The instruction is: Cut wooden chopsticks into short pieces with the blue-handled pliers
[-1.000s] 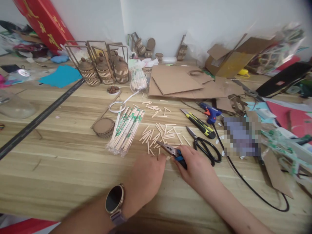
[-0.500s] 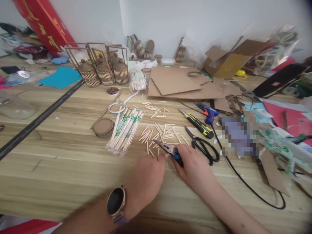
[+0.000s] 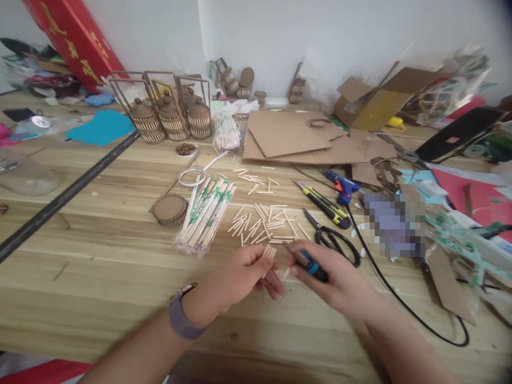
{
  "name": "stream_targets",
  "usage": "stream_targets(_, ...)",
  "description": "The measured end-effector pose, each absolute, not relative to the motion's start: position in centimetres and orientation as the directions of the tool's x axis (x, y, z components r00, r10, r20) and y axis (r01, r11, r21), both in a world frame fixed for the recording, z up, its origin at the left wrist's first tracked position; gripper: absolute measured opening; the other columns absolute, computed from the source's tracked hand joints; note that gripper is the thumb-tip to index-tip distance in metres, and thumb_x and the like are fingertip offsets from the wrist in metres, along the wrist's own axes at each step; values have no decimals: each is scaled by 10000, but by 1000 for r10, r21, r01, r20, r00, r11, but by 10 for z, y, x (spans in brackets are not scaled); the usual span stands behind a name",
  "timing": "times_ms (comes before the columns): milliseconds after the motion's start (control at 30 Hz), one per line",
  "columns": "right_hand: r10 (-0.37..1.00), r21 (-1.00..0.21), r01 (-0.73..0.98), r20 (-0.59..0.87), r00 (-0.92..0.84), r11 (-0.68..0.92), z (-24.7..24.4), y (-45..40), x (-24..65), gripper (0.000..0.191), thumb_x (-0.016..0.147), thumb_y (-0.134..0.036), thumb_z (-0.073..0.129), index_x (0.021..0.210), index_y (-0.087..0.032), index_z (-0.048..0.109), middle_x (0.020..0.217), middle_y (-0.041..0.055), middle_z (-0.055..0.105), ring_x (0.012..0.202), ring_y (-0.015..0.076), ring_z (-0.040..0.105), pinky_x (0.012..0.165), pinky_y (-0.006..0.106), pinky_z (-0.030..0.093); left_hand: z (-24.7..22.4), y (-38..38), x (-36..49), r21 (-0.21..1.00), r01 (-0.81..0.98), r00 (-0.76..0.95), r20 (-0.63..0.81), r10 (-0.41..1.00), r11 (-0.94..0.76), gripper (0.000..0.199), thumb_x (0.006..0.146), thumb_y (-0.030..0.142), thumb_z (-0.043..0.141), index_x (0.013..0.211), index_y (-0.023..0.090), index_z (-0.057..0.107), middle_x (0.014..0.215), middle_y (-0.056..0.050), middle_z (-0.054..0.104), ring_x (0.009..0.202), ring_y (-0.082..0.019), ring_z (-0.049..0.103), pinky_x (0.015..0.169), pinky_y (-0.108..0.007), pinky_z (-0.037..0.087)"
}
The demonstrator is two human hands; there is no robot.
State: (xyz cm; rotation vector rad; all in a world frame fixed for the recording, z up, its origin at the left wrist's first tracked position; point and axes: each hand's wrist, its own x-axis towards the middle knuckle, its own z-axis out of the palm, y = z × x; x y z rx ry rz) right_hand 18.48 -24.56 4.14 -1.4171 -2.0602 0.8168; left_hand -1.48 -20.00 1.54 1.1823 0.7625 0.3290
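Several short wooden sticks [image 3: 270, 250] are pinched between the thumb and fingers of my left hand [image 3: 244, 274], its other fingers partly curled. My right hand [image 3: 326, 272] is wrapped round needle-nose pliers [image 3: 310, 264] with blue handles, somewhat blurred, their jaws pointing left towards the sticks. A small pale piece of stick shows by my right fingertips. Just beyond both hands, many loose cut sticks [image 3: 276, 224] lie scattered on the wooden table [image 3: 120, 298]. Left of these rests a bundle of wrapped chopsticks [image 3: 206, 213]. Black-handled scissors [image 3: 336, 240] lie close to my right hand.
A yellow utility knife [image 3: 324, 205] and a blue glue gun [image 3: 342, 184] with a black cable lie to the right. Cardboard sheets [image 3: 288, 133] and small lidded baskets in frames [image 3: 172, 120] stand behind. A round cardboard base [image 3: 169, 208] and tape roll [image 3: 192, 176] sit left.
My left hand has turned over, so the sticks in its fingers now show. My right hand has drawn slightly right with the pliers, whose jaws have swung away from the loose sticks.
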Motion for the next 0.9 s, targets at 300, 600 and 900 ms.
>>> stream_targets(300,971,-644,728,130,-200,236,26,-244,171,135,835,-198,634,961,-210,587,845,34,689,767,201,647,688,295,498,11,-206,-11,885,148,739,-396,546,442,400,875,566,556,858,167,535,765,-35,701,704,-156,689,659,-270,467)
stream_targets(600,993,-734,670,96,-65,114,21,-253,157,370,747,-273,735,1082,-230,585,1101,73,724,942,243,702,796,349,547,14,-203,-9,879,12,665,-364,653,477,417,813,575,628,809,161,581,752,-6,651,715,-147,625,705,-282,471)
stream_targets(900,974,-663,716,188,-123,219,16,-254,149,378,763,-243,706,1104,-233,545,1188,103,705,1031,255,686,831,361,537,10,-206,-8,881,12,613,-380,693,473,269,854,430,604,836,162,582,770,-2,652,749,-150,622,687,-264,459)
